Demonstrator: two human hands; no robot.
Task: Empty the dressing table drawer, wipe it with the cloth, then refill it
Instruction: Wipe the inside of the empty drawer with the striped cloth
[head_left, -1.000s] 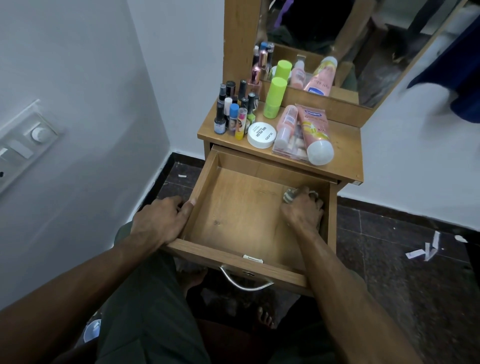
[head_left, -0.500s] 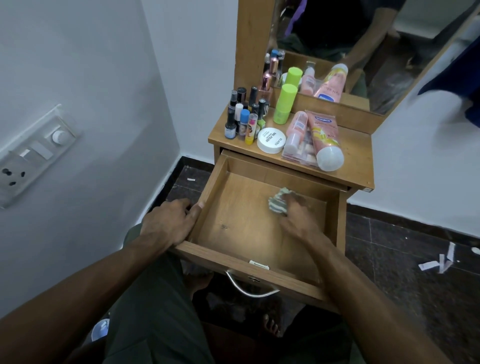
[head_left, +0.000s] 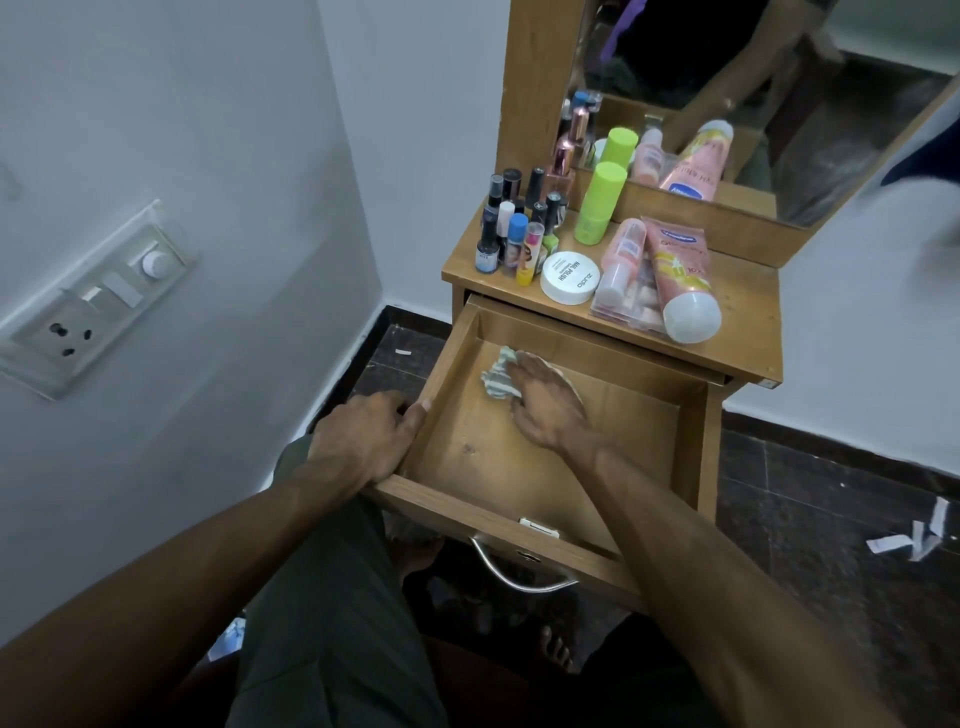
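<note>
The pulled-out wooden drawer (head_left: 519, 467) of the dressing table holds only a crumpled pale green-and-white cloth (head_left: 497, 378), lying near its back left corner. The right hand (head_left: 545, 400) presses on the cloth, fingers fairly straight and close together. The left hand (head_left: 363, 436) grips the drawer's left wall, thumb over the rim. On the wooden counter (head_left: 743, 332) above stand small nail-polish bottles (head_left: 511, 228), a lime-green cylinder (head_left: 597, 202), a white round jar (head_left: 570, 277) and a pink tube (head_left: 678, 275).

Dim room: pale grey walls (head_left: 208, 156) meet in a corner, a switch panel (head_left: 98, 296) on the left one, dark stone floor (head_left: 831, 519) with paper scraps (head_left: 909, 540), a wood-framed mirror (head_left: 753, 78) above
</note>
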